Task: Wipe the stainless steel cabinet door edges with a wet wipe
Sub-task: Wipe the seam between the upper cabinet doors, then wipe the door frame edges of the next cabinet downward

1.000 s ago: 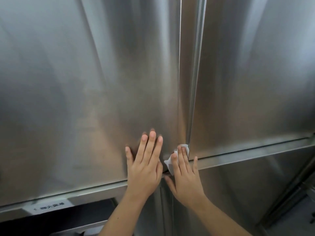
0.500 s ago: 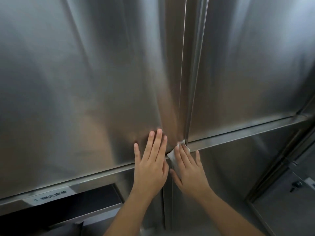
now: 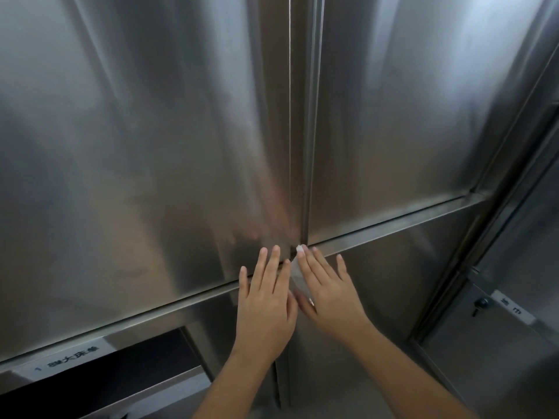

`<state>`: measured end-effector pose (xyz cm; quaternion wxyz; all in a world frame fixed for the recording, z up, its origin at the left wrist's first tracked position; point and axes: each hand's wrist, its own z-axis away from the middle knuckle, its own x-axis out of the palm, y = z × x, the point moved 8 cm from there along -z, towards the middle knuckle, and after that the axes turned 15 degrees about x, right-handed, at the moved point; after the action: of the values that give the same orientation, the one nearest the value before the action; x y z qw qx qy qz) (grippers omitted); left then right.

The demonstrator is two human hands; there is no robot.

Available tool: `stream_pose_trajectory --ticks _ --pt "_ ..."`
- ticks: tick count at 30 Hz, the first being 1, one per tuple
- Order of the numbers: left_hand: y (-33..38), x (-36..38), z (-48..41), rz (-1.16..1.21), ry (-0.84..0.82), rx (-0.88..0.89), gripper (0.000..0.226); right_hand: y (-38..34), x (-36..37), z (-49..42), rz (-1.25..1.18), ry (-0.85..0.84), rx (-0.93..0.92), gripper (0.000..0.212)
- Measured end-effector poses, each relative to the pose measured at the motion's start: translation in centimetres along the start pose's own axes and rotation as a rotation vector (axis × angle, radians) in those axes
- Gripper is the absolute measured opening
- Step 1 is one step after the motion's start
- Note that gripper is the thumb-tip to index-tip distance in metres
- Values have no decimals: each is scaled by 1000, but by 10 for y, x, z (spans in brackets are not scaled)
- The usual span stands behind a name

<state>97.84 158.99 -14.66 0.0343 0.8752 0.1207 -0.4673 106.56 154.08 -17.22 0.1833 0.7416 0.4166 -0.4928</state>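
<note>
The left cabinet door (image 3: pixel 121 146) fills most of what you see, with the right cabinet door (image 3: pixel 408 131) beside it. Both are cut off at the top. They meet at a narrow upright seam (image 3: pixel 298 146). Below the left door is an open compartment (image 3: pixel 127 367), too dark to show whether it holds anything. The print on the label (image 3: pixel 72 359) above it is too blurred to read.

Your left hand (image 3: pixel 266 300) lies flat, its fingers straight and close together, and the fingertips rest on the bottom edge of the left door. Your right hand (image 3: pixel 329 294) is also flat, with the fingers spread a little. It presses the wipe (image 3: pixel 298 276) against the foot of the seam, where the two doors' bottom corners meet. Most of the wipe is hidden under that hand. Only a white strip shows along the index finger, with a tip past the fingertips. A small lock (image 3: pixel 481 303) sits on the panel far to the right.
</note>
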Motion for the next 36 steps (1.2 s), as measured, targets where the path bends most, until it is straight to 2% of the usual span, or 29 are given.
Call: stream_pose_trajectory --ticks 7,14,26,30,36 --pt "29 1 -7 59 54 58 47 30 -11 18 -13 -12 66 58" --pt "82 13 -25 132 33 127 47 86 -35 40 -40 24 149 56" --pt "238 38 -118 206 80 217 37 272 -113 64 -44 127 302 58" --pt "284 54 -154 253 71 171 49 336 -137 69 -9 148 358 59" --pt "330 67 -197 275 74 155 46 399 -166 71 -9 218 394 59"
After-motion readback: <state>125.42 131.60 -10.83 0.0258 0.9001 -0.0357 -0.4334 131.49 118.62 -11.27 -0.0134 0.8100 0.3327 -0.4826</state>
